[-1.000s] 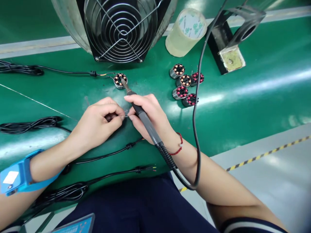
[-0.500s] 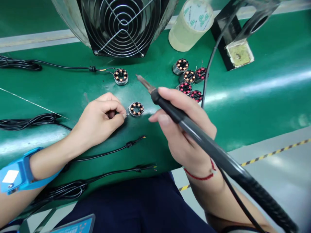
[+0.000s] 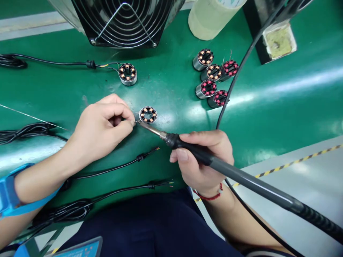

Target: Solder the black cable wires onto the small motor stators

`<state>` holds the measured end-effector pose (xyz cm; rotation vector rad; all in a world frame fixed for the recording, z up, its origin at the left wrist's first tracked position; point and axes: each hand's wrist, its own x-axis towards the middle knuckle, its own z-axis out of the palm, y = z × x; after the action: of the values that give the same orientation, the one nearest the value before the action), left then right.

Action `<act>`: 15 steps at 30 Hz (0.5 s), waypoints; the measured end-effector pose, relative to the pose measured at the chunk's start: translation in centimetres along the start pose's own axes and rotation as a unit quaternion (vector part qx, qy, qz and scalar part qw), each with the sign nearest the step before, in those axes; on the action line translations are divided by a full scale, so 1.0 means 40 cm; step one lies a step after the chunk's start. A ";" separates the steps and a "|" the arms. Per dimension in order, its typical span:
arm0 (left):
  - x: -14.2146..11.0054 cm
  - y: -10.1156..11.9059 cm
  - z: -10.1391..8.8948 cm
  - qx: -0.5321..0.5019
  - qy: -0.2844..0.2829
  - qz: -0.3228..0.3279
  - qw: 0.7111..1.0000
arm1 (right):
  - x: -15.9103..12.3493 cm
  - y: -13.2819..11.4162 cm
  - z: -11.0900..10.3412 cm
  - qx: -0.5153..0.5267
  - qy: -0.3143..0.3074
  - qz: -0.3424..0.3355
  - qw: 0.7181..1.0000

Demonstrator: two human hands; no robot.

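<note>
My right hand [image 3: 205, 157] grips a soldering iron [image 3: 193, 148] by its black handle. The iron's tip lies beside the thin wire ends at the left of a motor stator [image 3: 148, 115] with copper windings; whether it touches them is too small to tell. Those wire ends are pinched between thumb and forefinger of my left hand [image 3: 104, 123], just left of the stator. Farther back stands another stator [image 3: 128, 74], its leads joined to a black cable [image 3: 66, 64].
Several stators [image 3: 214, 72], copper and red wound, cluster at the right. A fan [image 3: 124, 25] and a tape roll [image 3: 211, 19] stand behind, near a yellow sponge [image 3: 279, 41]. Loose cables [image 3: 120, 191] lie in front and at left. The iron's cord [image 3: 241, 64] crosses the bench.
My right hand has lowered the soldering iron, bringing its tip down and left to the wire ends. My left hand keeps its pinch beside the stator. The whole view has shifted slightly.
</note>
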<state>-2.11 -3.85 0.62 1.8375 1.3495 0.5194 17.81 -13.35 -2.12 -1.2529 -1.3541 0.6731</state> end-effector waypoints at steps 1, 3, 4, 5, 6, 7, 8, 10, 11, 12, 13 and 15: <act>0.000 0.000 0.000 0.003 -0.001 0.000 1.000 | 0.000 0.001 0.000 -0.004 -0.001 0.000 1.000; 0.000 -0.001 0.000 0.008 0.000 -0.002 1.000 | -0.001 0.002 0.001 -0.008 -0.005 0.002 1.000; 0.000 -0.001 0.000 0.011 0.000 -0.004 1.000 | -0.002 0.003 0.001 -0.006 -0.005 0.003 1.000; 0.000 -0.001 0.000 0.013 0.000 -0.004 1.000 | -0.003 0.004 0.002 -0.005 -0.004 0.004 1.000; -0.001 -0.001 0.000 0.015 -0.001 -0.004 1.000 | -0.004 0.004 0.002 -0.004 -0.003 0.005 1.000; -0.001 -0.001 0.000 0.016 0.000 -0.003 1.000 | -0.005 0.005 0.003 -0.003 -0.002 0.006 1.000; 0.000 -0.002 -0.001 0.016 -0.001 -0.003 1.000 | -0.006 0.005 0.003 0.000 -0.003 0.006 1.000; 0.000 -0.002 -0.001 0.014 -0.001 -0.002 1.000 | -0.006 0.004 0.003 0.005 0.001 0.006 1.000; 0.001 -0.002 -0.001 0.013 0.000 -0.003 1.000 | -0.005 0.003 0.002 0.008 0.006 0.006 1.000; 0.001 -0.002 0.000 0.011 0.000 -0.003 1.000 | -0.002 0.002 0.001 0.007 0.012 0.005 1.000; 0.002 -0.002 0.000 0.008 0.000 -0.003 1.000 | 0.002 0.000 -0.001 0.000 0.015 0.003 1.000; 0.002 -0.002 0.001 0.001 0.000 -0.002 1.000 | 0.016 -0.005 -0.005 -0.023 0.007 -0.009 1.000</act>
<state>-2.11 -3.77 0.51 1.8354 1.3544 0.5166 18.05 -12.88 -1.69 -1.2784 -1.3736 0.6228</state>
